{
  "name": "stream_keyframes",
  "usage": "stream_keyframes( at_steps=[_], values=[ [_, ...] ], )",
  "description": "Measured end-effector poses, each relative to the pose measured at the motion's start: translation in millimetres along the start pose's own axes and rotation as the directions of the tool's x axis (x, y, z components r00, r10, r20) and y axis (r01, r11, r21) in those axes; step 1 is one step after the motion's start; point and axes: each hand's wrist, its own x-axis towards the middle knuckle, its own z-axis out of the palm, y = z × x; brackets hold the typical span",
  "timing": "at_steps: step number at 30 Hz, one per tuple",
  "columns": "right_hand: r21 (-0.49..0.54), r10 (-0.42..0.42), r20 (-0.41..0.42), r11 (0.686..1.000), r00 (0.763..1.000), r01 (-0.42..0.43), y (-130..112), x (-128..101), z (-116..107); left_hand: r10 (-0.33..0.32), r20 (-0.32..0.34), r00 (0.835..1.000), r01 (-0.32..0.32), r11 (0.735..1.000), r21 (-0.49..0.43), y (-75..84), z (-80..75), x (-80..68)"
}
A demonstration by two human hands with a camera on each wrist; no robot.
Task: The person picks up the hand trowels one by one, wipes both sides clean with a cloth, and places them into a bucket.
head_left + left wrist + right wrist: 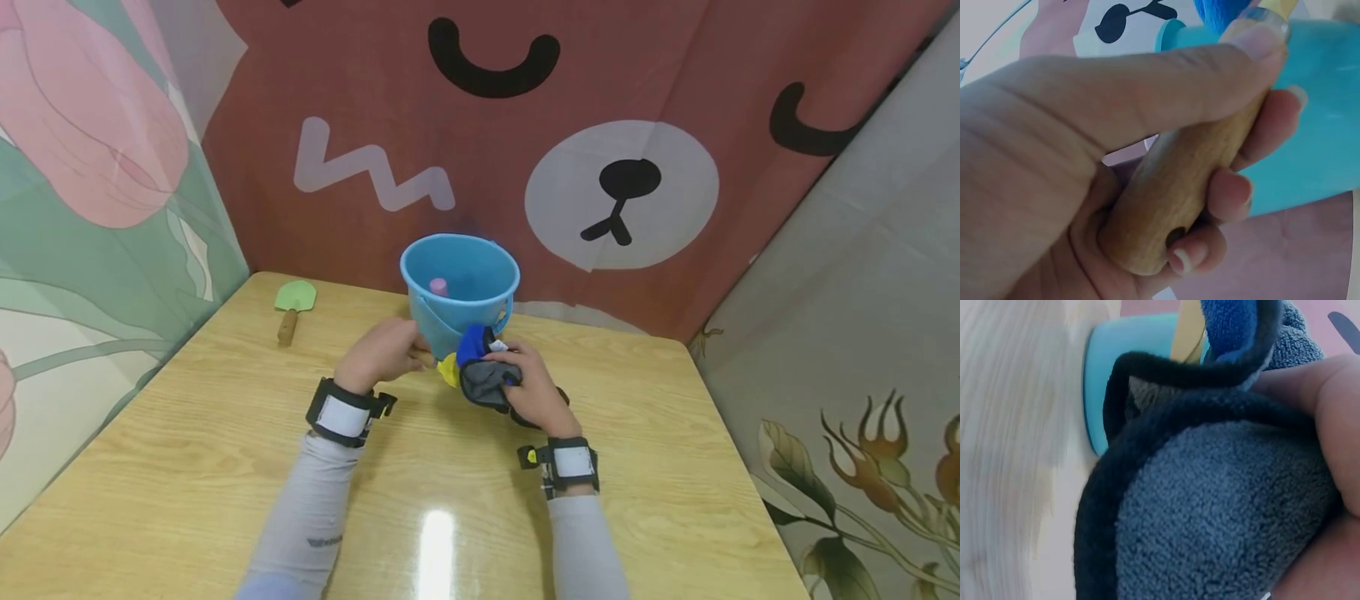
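Observation:
In the head view, my left hand [382, 354] is in front of the blue bucket [424, 321]. It grips the brown wooden handle [1172, 187] of a small tool with a yellow head [448, 369]. In the left wrist view, fingers wrap the handle and the thumb lies along it. My right hand [534, 387] pinches a blue and grey cloth [487, 381] with dark edging. The folded cloth [1210, 506] fills much of the right wrist view. It lies against the yellow head and covers part of it, so the head's full shape is hidden.
The bucket stands upright near the table's back edge, its handle hanging down in front. Inside it shows a pink end [438, 287] of something. A green shovel [295, 297] with a wooden handle lies at the back left of the table [637, 500]. Printed curtains hang behind.

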Motion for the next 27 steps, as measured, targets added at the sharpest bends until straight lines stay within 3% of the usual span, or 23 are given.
stream_keyframes(
  at_steps=[6,13,27],
  values=[
    [-0.02,-0.001,0.041,1.0,0.999,0.002,-4,2,7,0.019,0.0,1.0,-0.019,1.0,0.02,5.9,5.4,3.6],
    [-0.055,0.066,0.099,0.997,0.993,-0.061,-8,1,11,0.034,-0.001,0.999,-0.034,0.999,0.034,8.9,9.2,6.0],
    [-0.113,0.119,0.134,0.988,0.984,-0.104,-11,1,12,0.038,-0.005,0.999,-0.038,0.998,0.048,4.6,6.6,2.5]
  ],
)
